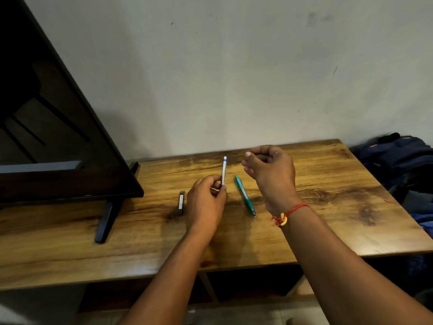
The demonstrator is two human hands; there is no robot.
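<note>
White pen point(224, 171): is pinched at its lower end by left hand point(206, 202), left of teal pen point(244, 195); right hand point(269, 170) is curled right of teal pen, contents cannot be told.

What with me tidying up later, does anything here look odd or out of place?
Nothing is spilled or broken. The left hand pinches a white pen; a teal pen and a small dark piece lie loose on the table.

TV point(58, 137) on table point(328, 219) at L, held pen point(224, 171) mid, 2nd pen point(244, 195) just R, bags point(398, 156) R of table
</note>
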